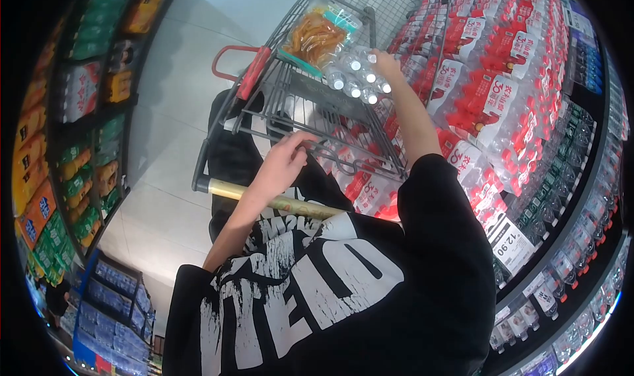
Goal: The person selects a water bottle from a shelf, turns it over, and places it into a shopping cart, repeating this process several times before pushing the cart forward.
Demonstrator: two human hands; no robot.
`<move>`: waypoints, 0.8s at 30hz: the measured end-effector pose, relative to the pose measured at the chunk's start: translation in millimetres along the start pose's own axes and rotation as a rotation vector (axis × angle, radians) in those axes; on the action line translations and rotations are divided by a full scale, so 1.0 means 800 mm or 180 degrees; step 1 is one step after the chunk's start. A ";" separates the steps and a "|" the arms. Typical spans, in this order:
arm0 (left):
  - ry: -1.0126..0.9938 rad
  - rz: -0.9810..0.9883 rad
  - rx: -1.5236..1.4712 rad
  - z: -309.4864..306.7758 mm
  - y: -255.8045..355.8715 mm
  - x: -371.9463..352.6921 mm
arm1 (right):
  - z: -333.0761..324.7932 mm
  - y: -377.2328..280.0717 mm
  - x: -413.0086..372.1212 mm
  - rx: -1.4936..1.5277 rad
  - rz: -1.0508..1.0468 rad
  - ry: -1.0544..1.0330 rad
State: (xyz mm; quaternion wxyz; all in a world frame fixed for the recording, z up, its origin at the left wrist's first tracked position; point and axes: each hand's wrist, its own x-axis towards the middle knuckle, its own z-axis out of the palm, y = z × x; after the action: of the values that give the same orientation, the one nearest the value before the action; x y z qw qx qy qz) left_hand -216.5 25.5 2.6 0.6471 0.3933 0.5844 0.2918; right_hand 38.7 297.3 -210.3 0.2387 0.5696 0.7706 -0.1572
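My right hand (386, 65) reaches into the shopping cart (403, 19), its fingers closed at the right edge of a shrink-wrapped pack of clear water bottles with white caps (356, 78). Part of that grip is hidden by the hand itself. Beside the pack, to its left, lies a clear bag of orange-brown food (316, 37) with a teal label. My left hand (285, 163) is over the near wire rack of the cart, fingers loosely bent and slightly apart, with nothing visible in it. Below its wrist runs the yellow cart handle (228, 189).
Stacked red-labelled water packs (495, 98) stand close along the cart's right side. A price tag (510, 247) reading 12.90 hangs by shelves of bottles on the right. Drink shelves (79, 151) line the left, across a pale tiled floor (158, 131). A red plastic piece (247, 75) sits on the cart's left rim.
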 end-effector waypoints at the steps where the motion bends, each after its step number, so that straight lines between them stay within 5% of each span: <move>1: -0.0013 0.0004 0.0004 0.000 -0.001 0.001 | -0.004 0.008 0.001 0.0125 -0.0089 -0.0027; 7: -0.0072 0.0007 -0.0173 0.004 -0.007 0.002 | 0.006 0.066 0.044 0.1400 -0.0842 -0.0342; 11: -0.0027 -0.0040 -0.0154 0.007 -0.010 0.000 | 0.013 0.065 0.053 0.0976 -0.0606 -0.0295; 14: -0.0016 0.0067 -0.0029 0.011 -0.010 -0.002 | 0.031 0.066 0.054 0.0846 -0.0366 0.0427; 16: -0.0002 0.0107 0.0037 0.011 -0.007 -0.004 | 0.018 0.051 0.029 0.0647 0.0506 0.0182; 24: 0.0027 0.0147 0.0131 0.012 0.001 -0.005 | 0.014 0.012 0.011 0.0631 0.0007 0.0620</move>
State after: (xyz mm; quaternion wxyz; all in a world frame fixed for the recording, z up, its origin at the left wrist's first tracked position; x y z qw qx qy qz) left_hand -207.5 20.6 5.5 0.6295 0.4186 0.5838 0.2962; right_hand 47.8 301.6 -224.1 0.1055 0.6038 0.7702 -0.1763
